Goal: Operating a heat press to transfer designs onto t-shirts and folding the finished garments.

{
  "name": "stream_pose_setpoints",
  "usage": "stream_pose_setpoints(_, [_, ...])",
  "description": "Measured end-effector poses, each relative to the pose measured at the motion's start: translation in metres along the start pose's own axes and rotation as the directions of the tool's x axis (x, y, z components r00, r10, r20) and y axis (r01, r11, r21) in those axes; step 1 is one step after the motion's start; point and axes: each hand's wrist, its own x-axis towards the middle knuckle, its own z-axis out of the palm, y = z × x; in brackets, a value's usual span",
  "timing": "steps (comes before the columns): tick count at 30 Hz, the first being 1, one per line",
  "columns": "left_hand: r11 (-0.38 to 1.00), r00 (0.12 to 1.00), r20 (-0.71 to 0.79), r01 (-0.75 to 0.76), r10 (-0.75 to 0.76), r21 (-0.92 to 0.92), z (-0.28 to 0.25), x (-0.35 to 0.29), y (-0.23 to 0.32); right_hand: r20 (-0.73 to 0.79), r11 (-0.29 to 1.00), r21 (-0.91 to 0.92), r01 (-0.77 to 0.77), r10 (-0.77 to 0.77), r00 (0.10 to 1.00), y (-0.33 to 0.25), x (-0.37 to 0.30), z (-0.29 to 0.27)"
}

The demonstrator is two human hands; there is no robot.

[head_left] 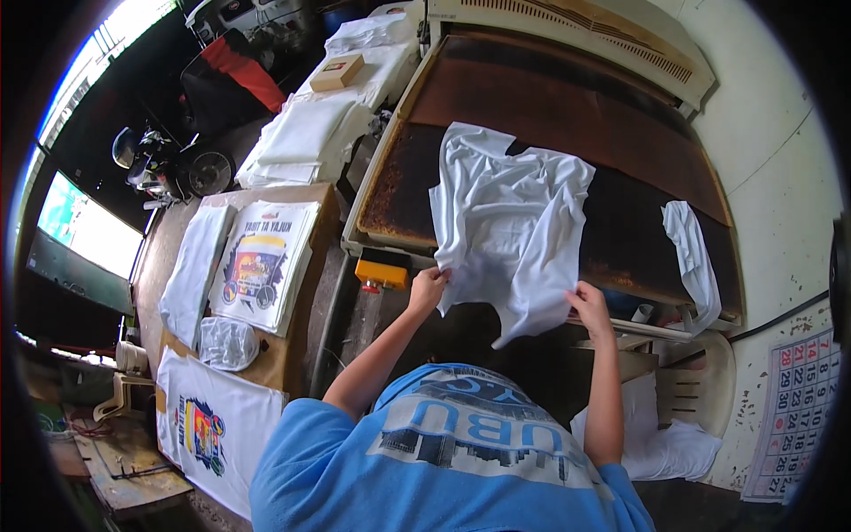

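A white T-shirt (514,213) lies spread and wrinkled across the dark, rust-stained bed (417,182) of a large machine. Its near part hangs over the machine's front edge, lifted and slightly blurred. My left hand (432,290) is closed on the left corner of the hanging hem. At the right side of the same hem, my right hand (588,308) pinches the cloth. Farther right, a narrow white cloth (694,262) is draped over the front edge of the bed, apart from both hands.
Left of me, a table (310,266) carries a stack of printed white shirts (261,257) and folded white cloth (191,275). Behind it stand more white piles (306,133) and a small box (337,73). A yellow control box (383,273) juts from the machine. A plastic chair (709,381) holds white cloth.
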Motion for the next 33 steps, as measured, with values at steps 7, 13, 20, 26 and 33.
stream_pose_setpoints(7, [0.913, 0.991, 0.063, -0.087, 0.122, -0.399, -0.138, -0.011, 0.089, -0.310, 0.722, 0.620, 0.307, -0.134, 0.941, -0.071, -0.029, -0.085])
stream_pose_setpoints(13, [0.633, 0.784, 0.004, -0.499, 0.621, -0.592, -0.218, -0.025, 0.218, -0.496, 0.614, 0.568, 0.548, -0.276, 0.824, -0.155, -0.036, -0.151])
stream_pose_setpoints(20, [0.466, 0.658, -0.279, -0.715, 0.699, -0.521, -0.252, -0.006, 0.279, -0.671, 0.676, 0.295, 0.675, -0.357, 0.650, -0.216, -0.013, -0.192])
stream_pose_setpoints(26, [0.472, 0.612, -0.314, -0.775, 0.726, -0.420, -0.280, 0.046, 0.329, -0.609, 0.807, 0.113, 0.580, -0.405, 0.682, -0.290, 0.038, -0.175])
stream_pose_setpoints(33, [0.905, 0.898, 0.261, -0.258, 0.354, -0.338, -0.252, 0.239, 0.352, -0.157, 0.904, 0.335, 0.265, -0.224, 0.962, -0.278, 0.248, -0.221])
